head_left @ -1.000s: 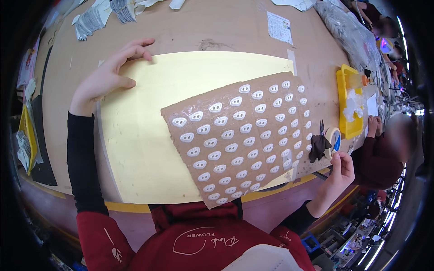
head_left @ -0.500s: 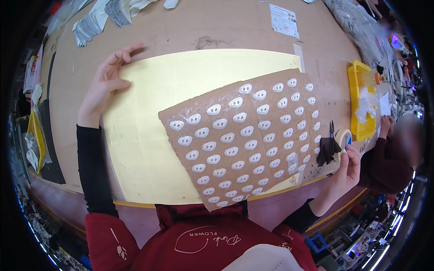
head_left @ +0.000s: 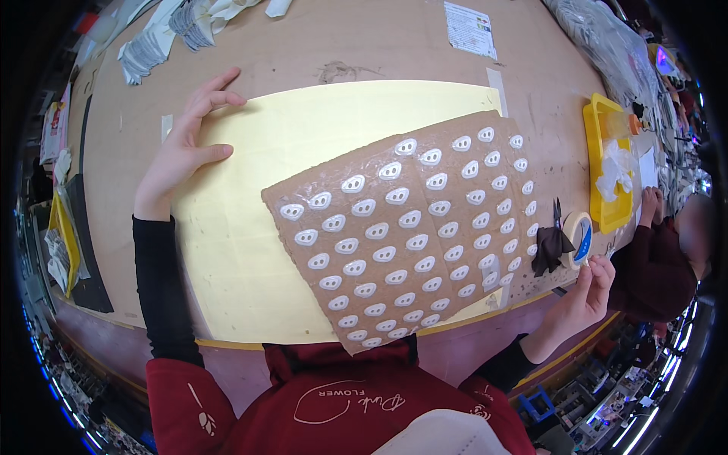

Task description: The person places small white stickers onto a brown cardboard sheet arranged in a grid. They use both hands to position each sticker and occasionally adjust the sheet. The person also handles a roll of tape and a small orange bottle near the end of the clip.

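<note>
A pale yellow sheet [head_left: 227,250] lies on the table in front of me. My left hand [head_left: 186,144] is at its upper left edge, fingers apart and thumb stretched over the sheet. On the sheet's right part lies a tilted brown board [head_left: 318,182] covered with rows of small white rounded pieces, each with two dark holes. At the right, my right hand [head_left: 580,296] is closed in a pinch just below a roll of cream tape [head_left: 572,239] with a blue inside. What the pinched fingertips hold, if anything, is too small to make out.
Beside the tape lie a dark cloth [head_left: 551,250] and a small dark-handled tool [head_left: 557,212]. A yellow tray [head_left: 595,167] holds crumpled clear plastic. Stacked grey-white pieces [head_left: 148,53] lie at the far left, a printed paper [head_left: 469,30] at the back. Another person [head_left: 660,262] sits at the right.
My left hand has shifted a little to the right, its thumb further over the sheet. My right hand's pinched fingers have moved slightly right and down from the tape roll.
</note>
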{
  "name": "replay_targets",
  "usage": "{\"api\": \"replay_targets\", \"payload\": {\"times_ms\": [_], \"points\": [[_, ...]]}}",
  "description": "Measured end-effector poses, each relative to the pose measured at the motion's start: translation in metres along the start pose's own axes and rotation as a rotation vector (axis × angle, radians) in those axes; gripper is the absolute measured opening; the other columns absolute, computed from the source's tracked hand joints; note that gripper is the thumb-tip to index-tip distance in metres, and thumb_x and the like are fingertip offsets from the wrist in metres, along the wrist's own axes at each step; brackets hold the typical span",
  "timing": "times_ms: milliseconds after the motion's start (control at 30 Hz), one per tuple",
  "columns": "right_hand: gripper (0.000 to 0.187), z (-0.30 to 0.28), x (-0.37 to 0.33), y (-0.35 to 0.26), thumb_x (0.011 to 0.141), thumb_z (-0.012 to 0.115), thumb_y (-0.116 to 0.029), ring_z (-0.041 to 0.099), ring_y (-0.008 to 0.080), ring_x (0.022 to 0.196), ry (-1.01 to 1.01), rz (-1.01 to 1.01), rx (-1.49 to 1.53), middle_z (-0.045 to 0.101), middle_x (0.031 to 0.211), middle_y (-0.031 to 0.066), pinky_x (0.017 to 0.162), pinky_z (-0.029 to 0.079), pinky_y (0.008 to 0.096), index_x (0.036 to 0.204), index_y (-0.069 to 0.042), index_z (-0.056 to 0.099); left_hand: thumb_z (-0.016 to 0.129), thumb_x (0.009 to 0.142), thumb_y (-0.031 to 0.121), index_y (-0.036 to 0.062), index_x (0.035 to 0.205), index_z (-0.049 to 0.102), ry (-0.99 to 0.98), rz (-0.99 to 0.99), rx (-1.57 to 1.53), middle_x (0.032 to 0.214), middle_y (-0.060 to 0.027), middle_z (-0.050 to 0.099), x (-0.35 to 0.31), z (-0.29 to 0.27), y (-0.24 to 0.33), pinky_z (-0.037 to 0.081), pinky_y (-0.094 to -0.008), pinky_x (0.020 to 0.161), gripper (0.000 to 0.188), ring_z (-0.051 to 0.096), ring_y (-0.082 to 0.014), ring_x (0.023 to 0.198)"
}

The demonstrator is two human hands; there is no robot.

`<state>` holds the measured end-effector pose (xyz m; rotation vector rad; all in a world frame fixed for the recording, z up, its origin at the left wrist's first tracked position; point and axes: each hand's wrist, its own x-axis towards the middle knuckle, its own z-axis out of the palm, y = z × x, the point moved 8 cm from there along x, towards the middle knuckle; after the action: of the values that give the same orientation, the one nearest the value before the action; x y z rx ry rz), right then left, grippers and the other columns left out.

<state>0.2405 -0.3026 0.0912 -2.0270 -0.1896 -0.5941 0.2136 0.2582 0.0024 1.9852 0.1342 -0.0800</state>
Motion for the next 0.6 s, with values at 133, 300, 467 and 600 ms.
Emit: {"api": "replay_targets", "payload": {"times_ms": [133,300,467,600], "points": [[0.016,0.005,0.001,-0.008,0.089,0.064,0.011,0.058,0.0176,0.103,0.011,-0.033,0.01,0.061,0.111,0.0097,0.094,0.045,0.0298,0.1,0.0,0.067,0.052,0.059,-0.009,0.0115,0.111,0.058,-0.007,0.011,-0.189,0.161,-0.0113,0.036,0.001,-0.007,-0.008,0.011,-0.0363,0.124,0.056,0.024,-0.0282,0.153],[0.012,0.003,0.0,-0.011,0.091,0.063,0.007,0.058,0.0175,0.103,0.057,-0.016,-0.012,0.062,0.11,0.0102,0.093,0.045,0.0301,0.1,0.001,0.067,0.049,0.057,-0.01,0.0105,0.108,0.056,0.007,-0.015,-0.267,0.159,-0.0133,0.038,0.001,-0.01,-0.01,0.013,-0.0348,0.123,0.055,0.025,-0.0281,0.152],[0.011,0.002,0.0,-0.011,0.091,0.062,0.006,0.058,0.0173,0.102,0.056,-0.014,0.025,0.063,0.109,0.0102,0.093,0.044,0.03,0.1,0.001,0.067,0.062,0.068,-0.004,0.01,0.117,0.059,0.022,-0.007,-0.252,0.158,-0.0133,0.039,0.0,-0.008,-0.009,0.02,-0.0361,0.121,0.051,0.031,-0.0271,0.149],[0.013,0.004,0.001,-0.012,0.092,0.06,0.005,0.057,0.0172,0.1,0.047,-0.028,0.053,0.063,0.109,0.0107,0.091,0.045,0.0303,0.103,0.001,0.066,0.072,0.078,0.009,0.0095,0.126,0.062,0.038,-0.031,-0.169,0.156,-0.0112,0.041,0.001,-0.004,-0.004,0.028,-0.0373,0.119,0.048,0.036,-0.0255,0.145]]}}
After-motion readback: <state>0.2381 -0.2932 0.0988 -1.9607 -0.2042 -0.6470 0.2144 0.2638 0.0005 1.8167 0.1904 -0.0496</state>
